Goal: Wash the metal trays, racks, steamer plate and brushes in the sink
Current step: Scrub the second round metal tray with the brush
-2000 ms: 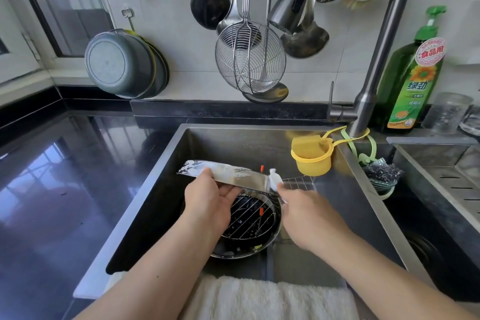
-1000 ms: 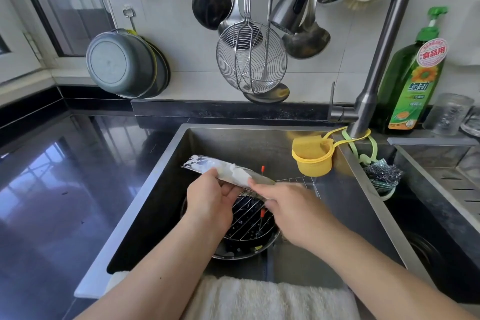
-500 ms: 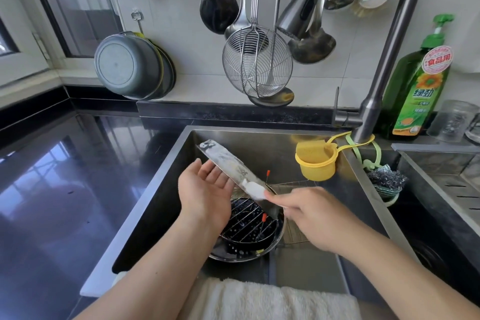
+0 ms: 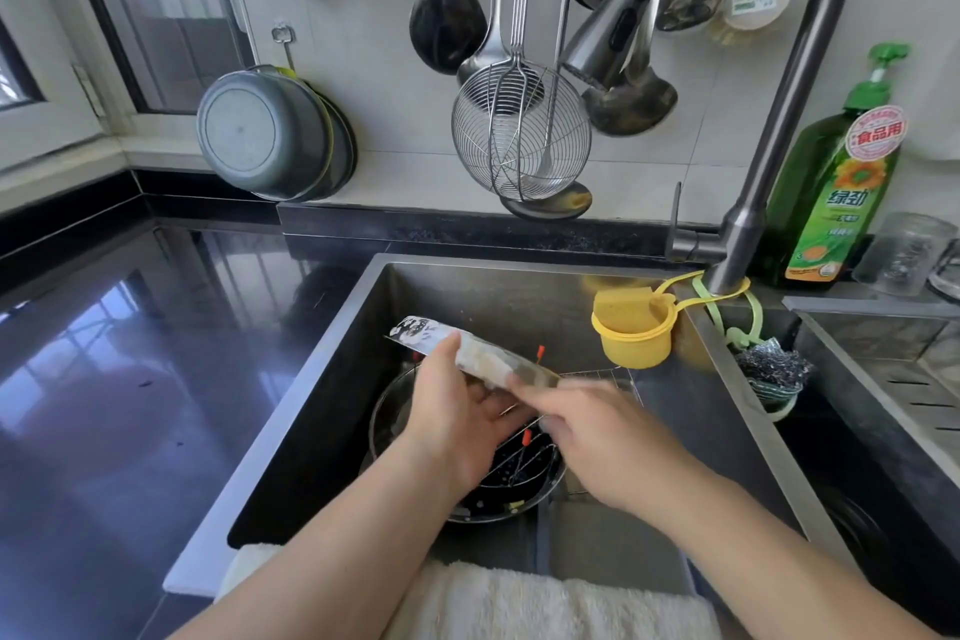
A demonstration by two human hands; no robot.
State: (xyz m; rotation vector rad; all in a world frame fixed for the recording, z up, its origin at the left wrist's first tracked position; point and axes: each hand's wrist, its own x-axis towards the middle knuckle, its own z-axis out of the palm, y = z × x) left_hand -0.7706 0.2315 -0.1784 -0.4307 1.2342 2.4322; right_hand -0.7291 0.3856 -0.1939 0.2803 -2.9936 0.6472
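Right hand (image 4: 597, 437) motion-blurred, its grip on the blade (image 4: 467, 353) unclear

Above the sink (image 4: 322, 411) hang two dark ladles (image 4: 447, 23), one wire skimmer (image 4: 521, 143) and one grey basin (image 4: 262, 133). Beside it stand one green soap bottle (image 4: 836, 195) and one glass (image 4: 904, 255). On its rim hangs one yellow cup (image 4: 634, 327). Inside it are two hands (image 4: 457, 424), one long soapy piece (image 4: 467, 353) and one round tray (image 4: 509, 504).

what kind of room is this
Most likely a home kitchen: a steel sink with a pull-out faucet, ladles and a wire skimmer hanging on the tiled wall, and a green dish soap bottle by the tap.
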